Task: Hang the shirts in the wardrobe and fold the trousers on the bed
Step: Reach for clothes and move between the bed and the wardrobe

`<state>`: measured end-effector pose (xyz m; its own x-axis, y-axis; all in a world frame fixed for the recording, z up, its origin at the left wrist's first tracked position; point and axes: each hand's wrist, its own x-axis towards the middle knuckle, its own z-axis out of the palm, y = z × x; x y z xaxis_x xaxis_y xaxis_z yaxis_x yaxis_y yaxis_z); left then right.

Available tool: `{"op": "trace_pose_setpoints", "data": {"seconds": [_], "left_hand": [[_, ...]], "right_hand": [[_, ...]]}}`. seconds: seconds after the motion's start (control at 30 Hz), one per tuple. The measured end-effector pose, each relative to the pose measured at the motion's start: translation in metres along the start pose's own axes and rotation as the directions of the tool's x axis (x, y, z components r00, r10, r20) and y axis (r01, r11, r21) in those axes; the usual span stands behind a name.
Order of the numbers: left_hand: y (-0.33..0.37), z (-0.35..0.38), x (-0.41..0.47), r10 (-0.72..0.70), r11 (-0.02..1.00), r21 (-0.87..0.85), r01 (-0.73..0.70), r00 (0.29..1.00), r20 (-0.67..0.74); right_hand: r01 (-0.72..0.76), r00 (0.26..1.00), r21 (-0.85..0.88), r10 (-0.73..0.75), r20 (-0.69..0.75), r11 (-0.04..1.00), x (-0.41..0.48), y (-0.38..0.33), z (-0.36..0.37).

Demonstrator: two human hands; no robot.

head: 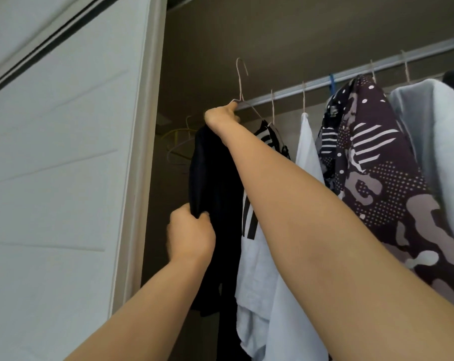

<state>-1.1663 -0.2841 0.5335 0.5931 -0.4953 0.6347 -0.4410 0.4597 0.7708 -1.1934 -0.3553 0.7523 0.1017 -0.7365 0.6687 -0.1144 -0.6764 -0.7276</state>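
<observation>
Right hand (222, 117) is raised, fingers curled round the thin wire hanger (239, 82) just below its hook. The hook stands above the left end of the metal rail (350, 74), not hooked on. Black shirt (215, 183) hangs limp from the hanger. Left hand (192, 235) pinches a fold at its left edge, fingers closed on the fabric. Just beside it on the rail: striped shirt (249, 222), white shirt (308, 152), dotted patterned garment (371, 152). White wardrobe door (64, 152) on the left.

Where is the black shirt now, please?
Head view, left of centre: the black shirt hangs on the hanger in the right hand, beside the striped shirt, gripped by the left hand.
</observation>
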Motion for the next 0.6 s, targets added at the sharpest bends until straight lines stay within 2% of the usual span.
{"op": "trace_pose_setpoints", "data": {"seconds": [0.13,0.23,0.3,0.4,0.5,0.6], "left_hand": [[-0.005,-0.002,0.003,-0.038,0.999,-0.035,0.038,0.999,-0.019],[-0.010,0.001,0.000,-0.044,0.998,-0.046,0.044,0.999,-0.001],[-0.013,0.001,-0.001,-0.048,0.998,-0.051,0.048,0.999,0.016],[-0.016,0.000,0.000,-0.052,0.997,-0.062,0.054,0.998,0.031],[-0.018,-0.001,0.002,-0.058,0.995,-0.074,0.060,0.998,0.029],[-0.021,-0.001,0.004,-0.064,0.994,-0.083,0.066,0.998,0.029]], "right_hand": [[-0.026,0.998,-0.078,0.030,0.055,0.997,0.010,0.013,-0.004],[-0.033,0.998,-0.095,0.038,0.043,0.995,0.023,0.030,-0.001],[-0.040,0.994,-0.165,0.057,0.096,0.986,0.028,0.035,-0.001],[-0.065,0.980,-0.130,0.088,0.178,0.989,0.033,0.041,0.000],[-0.060,0.980,-0.127,0.083,0.181,0.990,0.043,0.040,-0.002],[-0.082,0.983,-0.228,0.116,0.142,0.970,0.054,0.040,-0.007]]}}
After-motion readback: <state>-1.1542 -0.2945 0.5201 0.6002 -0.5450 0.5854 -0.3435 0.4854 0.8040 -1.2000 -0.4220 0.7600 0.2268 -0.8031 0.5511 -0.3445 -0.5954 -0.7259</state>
